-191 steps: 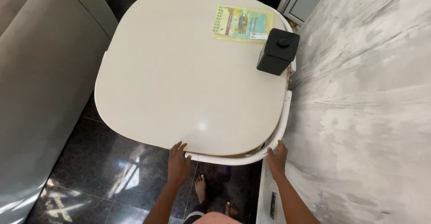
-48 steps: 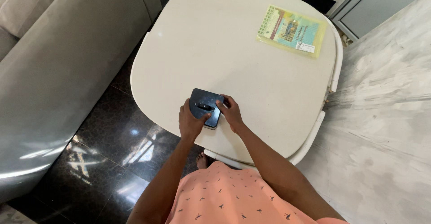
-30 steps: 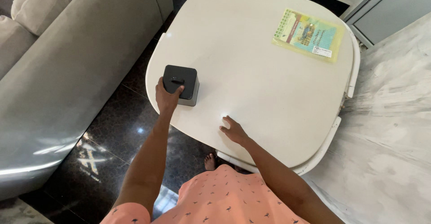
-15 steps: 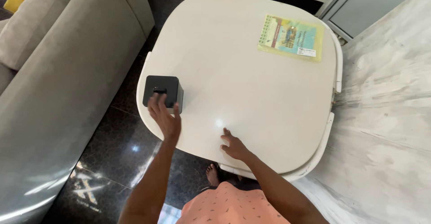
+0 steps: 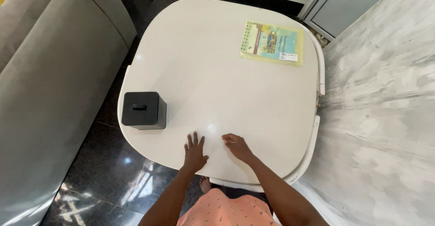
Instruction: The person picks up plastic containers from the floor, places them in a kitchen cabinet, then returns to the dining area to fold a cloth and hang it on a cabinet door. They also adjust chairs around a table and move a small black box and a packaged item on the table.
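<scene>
Black box: rigid, lidded cube set at the left edge of the worktop; judged light, smooth-sided.
Hold: best taken by opposite side walls.
Left hand: fingers spread flat, empty.
Right hand: fingers loosely curled, nothing gripped.

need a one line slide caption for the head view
Both hands, left hand and right hand, rest empty on a white table, black box at its left edge, yellow folder far right.
</scene>
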